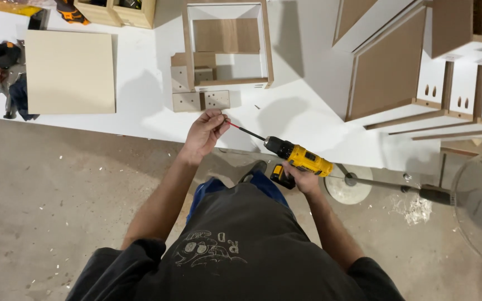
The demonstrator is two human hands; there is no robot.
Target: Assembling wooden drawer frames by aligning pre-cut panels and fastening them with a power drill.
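Here, mid-frame over the desk (308,106) edge, the left hand (205,134) has its fingers pinched on the bit (245,131); the right hand (302,179) is clamped around the yellow drill (299,157). Seating the bit straight looks wise.

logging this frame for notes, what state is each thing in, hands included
left hand: fingers pinched on the tip of the drill bit
right hand: closed round the drill's handle
drill: held level above the table edge, bit pointing left
drawer box: open side up on the white table
square board: lying flat
small wood blocks: loose beside the box
fan: on the floor, spin unclear
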